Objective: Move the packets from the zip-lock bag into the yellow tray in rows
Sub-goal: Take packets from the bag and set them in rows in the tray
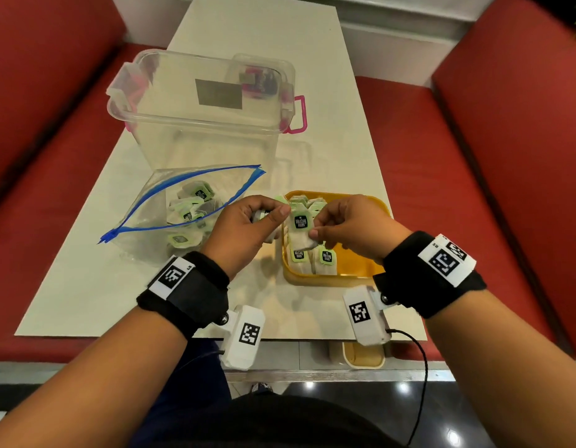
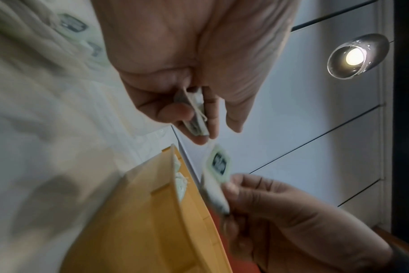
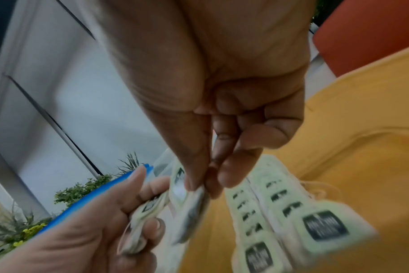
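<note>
An open zip-lock bag (image 1: 157, 202) with a blue zip lies at left on the table and holds several green-tagged packets (image 1: 191, 205). To its right sits the yellow tray (image 1: 357, 261), where packets (image 1: 312, 260) stand in two rows (image 3: 280, 206) along its left side. My left hand (image 1: 267, 218) hovers by the tray's left rim, fingers curled round a small bunch of packets (image 2: 194, 110). My right hand (image 1: 314, 229) pinches a single packet (image 1: 300, 221) by its edge above the rows, close to the left hand's fingers (image 3: 149, 184).
A tall clear plastic box (image 1: 202, 114) with pink latches stands behind the bag. The cream table (image 1: 86, 286) is narrow, with red bench seats (image 1: 474, 189) on both sides. The tray's right half shows bare yellow floor. A small cream tray (image 1: 364, 355) sits below the table's near edge.
</note>
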`<move>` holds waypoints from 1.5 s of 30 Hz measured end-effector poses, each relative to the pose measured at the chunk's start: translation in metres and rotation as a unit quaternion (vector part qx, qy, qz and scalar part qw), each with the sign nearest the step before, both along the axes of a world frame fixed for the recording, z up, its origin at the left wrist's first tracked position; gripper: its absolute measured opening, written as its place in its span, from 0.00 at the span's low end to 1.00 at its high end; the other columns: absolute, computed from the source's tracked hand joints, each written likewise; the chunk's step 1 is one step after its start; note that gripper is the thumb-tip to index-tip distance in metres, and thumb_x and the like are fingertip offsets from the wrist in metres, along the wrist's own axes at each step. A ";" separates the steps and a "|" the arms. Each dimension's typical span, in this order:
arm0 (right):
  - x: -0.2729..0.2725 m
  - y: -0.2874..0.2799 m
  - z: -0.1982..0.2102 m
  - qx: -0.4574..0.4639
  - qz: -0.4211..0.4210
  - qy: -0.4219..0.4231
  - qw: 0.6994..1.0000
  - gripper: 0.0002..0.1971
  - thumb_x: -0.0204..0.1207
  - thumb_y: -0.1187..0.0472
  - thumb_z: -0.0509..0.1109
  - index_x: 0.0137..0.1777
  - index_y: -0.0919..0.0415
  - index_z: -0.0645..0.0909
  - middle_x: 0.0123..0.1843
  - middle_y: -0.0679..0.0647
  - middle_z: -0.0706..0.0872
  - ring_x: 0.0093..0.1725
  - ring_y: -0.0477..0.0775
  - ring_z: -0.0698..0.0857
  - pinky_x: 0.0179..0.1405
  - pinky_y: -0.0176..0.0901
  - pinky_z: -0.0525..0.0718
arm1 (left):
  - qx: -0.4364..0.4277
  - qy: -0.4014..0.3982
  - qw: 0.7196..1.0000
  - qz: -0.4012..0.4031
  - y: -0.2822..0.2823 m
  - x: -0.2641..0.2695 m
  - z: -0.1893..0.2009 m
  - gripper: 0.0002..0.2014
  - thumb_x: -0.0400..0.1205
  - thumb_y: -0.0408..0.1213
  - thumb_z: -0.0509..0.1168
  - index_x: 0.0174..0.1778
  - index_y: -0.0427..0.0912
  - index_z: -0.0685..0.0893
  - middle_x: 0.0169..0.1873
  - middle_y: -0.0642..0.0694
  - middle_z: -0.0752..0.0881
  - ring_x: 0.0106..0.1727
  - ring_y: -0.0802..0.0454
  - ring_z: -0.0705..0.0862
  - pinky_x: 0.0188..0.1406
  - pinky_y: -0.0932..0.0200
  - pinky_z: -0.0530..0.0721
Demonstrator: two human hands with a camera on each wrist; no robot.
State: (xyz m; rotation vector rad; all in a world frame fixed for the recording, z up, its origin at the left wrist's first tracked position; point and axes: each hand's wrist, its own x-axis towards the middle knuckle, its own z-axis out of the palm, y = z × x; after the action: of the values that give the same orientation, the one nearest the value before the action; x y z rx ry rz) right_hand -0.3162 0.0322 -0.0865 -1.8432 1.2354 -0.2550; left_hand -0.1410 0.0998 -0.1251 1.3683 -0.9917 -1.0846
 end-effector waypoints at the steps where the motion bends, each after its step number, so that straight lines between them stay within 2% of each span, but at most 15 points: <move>1: 0.000 0.002 -0.005 0.018 -0.001 0.014 1.000 0.07 0.72 0.66 0.77 0.43 0.71 0.86 0.29 0.53 0.86 0.26 0.45 0.83 0.21 0.25 0.74 | 0.009 0.005 1.000 0.005 0.000 0.001 -0.001 0.04 0.81 0.37 0.69 0.46 0.41 0.86 0.23 0.59 0.84 0.28 0.60 0.84 0.24 0.73 0.75; 4: 0.001 0.006 -0.020 0.049 0.019 0.081 0.995 0.05 0.72 0.64 0.78 0.41 0.66 0.86 0.26 0.47 0.86 0.24 0.44 0.82 0.29 0.32 0.80 | 0.026 0.013 1.000 0.012 0.002 0.002 -0.004 0.08 0.82 0.38 0.69 0.50 0.37 0.87 0.26 0.57 0.85 0.28 0.62 0.84 0.24 0.73 0.75; 7: 0.003 0.009 -0.030 0.060 0.023 0.132 0.989 0.05 0.71 0.64 0.78 0.37 0.59 0.84 0.23 0.44 0.85 0.22 0.40 0.81 0.30 0.34 0.79 | 0.042 0.004 0.999 0.013 0.003 0.003 -0.006 0.06 0.83 0.40 0.67 0.49 0.43 0.88 0.34 0.53 0.86 0.31 0.58 0.86 0.25 0.69 0.75; 9: 0.005 0.010 -0.034 0.038 0.020 0.166 0.985 0.06 0.68 0.61 0.80 0.36 0.57 0.84 0.28 0.47 0.85 0.28 0.45 0.81 0.32 0.37 0.79 | 0.049 -0.001 0.999 0.013 0.003 0.004 -0.007 0.09 0.85 0.37 0.63 0.46 0.49 0.89 0.41 0.53 0.88 0.36 0.54 0.86 0.27 0.66 0.74; 12: 0.008 0.011 -0.037 0.008 0.022 0.211 0.977 0.09 0.66 0.58 0.82 0.39 0.57 0.85 0.37 0.51 0.86 0.37 0.51 0.83 0.36 0.42 0.81 | 0.059 0.012 0.998 0.011 0.005 0.005 -0.006 0.16 0.85 0.30 0.55 0.46 0.48 0.88 0.46 0.50 0.87 0.38 0.52 0.85 0.28 0.64 0.74; 17: 0.007 0.009 -0.035 -0.041 0.035 0.249 0.967 0.15 0.64 0.55 0.83 0.45 0.56 0.82 0.40 0.51 0.84 0.42 0.53 0.83 0.30 0.40 0.73 | 0.045 0.010 0.999 -0.023 0.007 0.006 -0.004 0.18 0.86 0.26 0.51 0.54 0.47 0.85 0.52 0.52 0.86 0.42 0.52 0.87 0.28 0.65 0.81; 20: 0.005 0.006 -0.024 -0.077 0.018 0.214 0.974 0.14 0.68 0.52 0.80 0.47 0.55 0.81 0.38 0.49 0.82 0.39 0.52 0.82 0.30 0.40 0.72 | 0.031 0.037 0.998 -0.044 0.008 0.005 -0.003 0.16 0.87 0.25 0.54 0.59 0.49 0.81 0.51 0.52 0.86 0.42 0.56 0.87 0.30 0.63 0.85; 23: 0.007 0.005 -0.005 -0.118 0.003 0.111 0.987 0.09 0.74 0.51 0.75 0.46 0.55 0.83 0.35 0.48 0.82 0.33 0.47 0.80 0.26 0.36 0.73 | 0.011 0.051 0.997 -0.053 0.008 0.004 -0.001 0.15 0.86 0.26 0.58 0.62 0.49 0.78 0.47 0.56 0.88 0.41 0.58 0.88 0.31 0.62 0.86; 26: 0.011 0.005 0.009 -0.119 -0.013 0.011 0.993 0.10 0.74 0.51 0.75 0.48 0.57 0.84 0.38 0.51 0.86 0.32 0.46 0.83 0.24 0.30 0.79 | -0.007 0.058 0.996 -0.063 0.007 0.000 0.001 0.15 0.85 0.26 0.61 0.64 0.47 0.76 0.48 0.51 0.86 0.42 0.56 0.89 0.32 0.61 0.87; 29: 0.013 0.004 0.010 -0.104 -0.029 -0.034 0.994 0.10 0.71 0.56 0.79 0.47 0.59 0.84 0.39 0.58 0.89 0.35 0.54 0.87 0.35 0.43 0.87 | -0.018 0.065 0.995 -0.071 0.005 -0.004 0.003 0.13 0.83 0.27 0.64 0.61 0.45 0.75 0.47 0.49 0.86 0.40 0.55 0.89 0.32 0.59 0.88; 31: 0.011 0.003 0.009 -0.104 -0.030 -0.043 0.993 0.08 0.70 0.60 0.79 0.46 0.61 0.84 0.37 0.61 0.89 0.35 0.56 0.88 0.38 0.49 0.87 | -0.020 0.066 0.995 -0.074 0.003 -0.006 0.004 0.13 0.83 0.28 0.65 0.60 0.44 0.76 0.46 0.49 0.86 0.41 0.52 0.89 0.33 0.58 0.89; 35: 0.004 0.002 0.014 -0.086 -0.030 -0.078 0.993 0.06 0.71 0.66 0.78 0.45 0.66 0.86 0.33 0.59 0.88 0.27 0.42 0.84 0.27 0.33 0.82 | -0.013 0.069 0.994 -0.085 0.001 -0.007 0.000 0.14 0.79 0.28 0.70 0.55 0.45 0.76 0.50 0.45 0.87 0.44 0.50 0.89 0.35 0.57 0.89; 39: -0.004 -0.004 0.026 -0.058 -0.001 -0.086 0.995 0.05 0.73 0.68 0.76 0.47 0.68 0.88 0.39 0.64 0.91 0.37 0.56 0.89 0.40 0.42 0.90 | -0.019 0.045 0.993 -0.104 0.000 -0.009 -0.004 0.16 0.76 0.25 0.73 0.53 0.45 0.78 0.50 0.42 0.86 0.47 0.44 0.90 0.36 0.56 0.88; 42: -0.008 -0.011 0.032 -0.064 0.032 -0.059 0.996 0.05 0.74 0.67 0.76 0.48 0.67 0.89 0.39 0.63 0.91 0.37 0.56 0.89 0.41 0.44 0.91 | -0.027 0.038 0.994 -0.103 -0.004 -0.011 -0.005 0.15 0.76 0.25 0.73 0.54 0.42 0.80 0.47 0.45 0.86 0.44 0.52 0.90 0.38 0.57 0.88; 45: -0.012 -0.021 0.038 -0.095 0.046 -0.016 0.994 0.04 0.74 0.64 0.76 0.47 0.63 0.89 0.38 0.59 0.90 0.33 0.51 0.85 0.35 0.40 0.88 | -0.026 0.041 0.995 -0.085 -0.008 -0.013 -0.008 0.12 0.77 0.27 0.72 0.54 0.40 0.82 0.53 0.39 0.85 0.43 0.52 0.87 0.39 0.58 0.88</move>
State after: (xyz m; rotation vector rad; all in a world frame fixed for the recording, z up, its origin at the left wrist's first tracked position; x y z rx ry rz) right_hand -0.3284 0.0117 -0.0484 -2.0457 1.1319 -0.3604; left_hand -0.1542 0.0920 -0.1329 1.2054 -1.0830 -1.2224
